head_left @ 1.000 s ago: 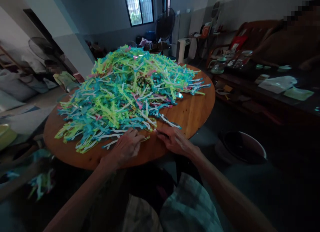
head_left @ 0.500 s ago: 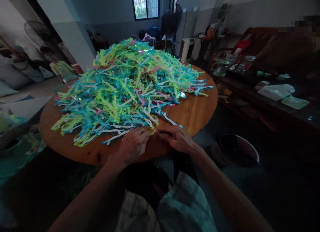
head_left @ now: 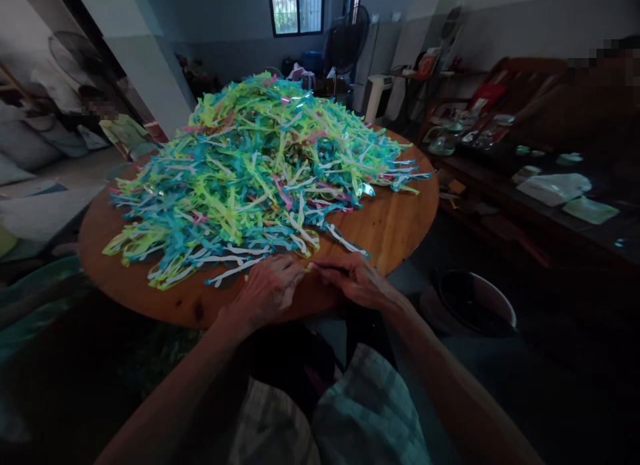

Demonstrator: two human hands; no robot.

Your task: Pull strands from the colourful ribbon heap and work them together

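Observation:
A large tangled heap of thin plastic strips [head_left: 250, 165], yellow-green, blue, white and pink, covers much of a round wooden table [head_left: 400, 215]. At the near edge my left hand [head_left: 274, 279] is closed, its fingertips pinching a small yellow-green plastic strip [head_left: 308, 268] that is mostly hidden. My right hand [head_left: 363, 281] faces it, thumb and forefinger pressed together right by that strip. Whatever lies in the right fingers is too small to make out. Just beyond my right hand lies a loose blue and white strip [head_left: 345, 240], apart from the heap.
A dark bucket [head_left: 475, 303] stands on the floor to the right of the table. Farther right, a wooden bench [head_left: 530, 71] and a low table hold glass jugs and a white plastic bag [head_left: 553, 187]. A green tub [head_left: 45, 298] is at the left, and a person [head_left: 123, 131] is behind it.
My hands stay at the table edge, fingertips close together, with only a slight shift. The view has moved a little. The arm and strips over the green tub at left have shifted.

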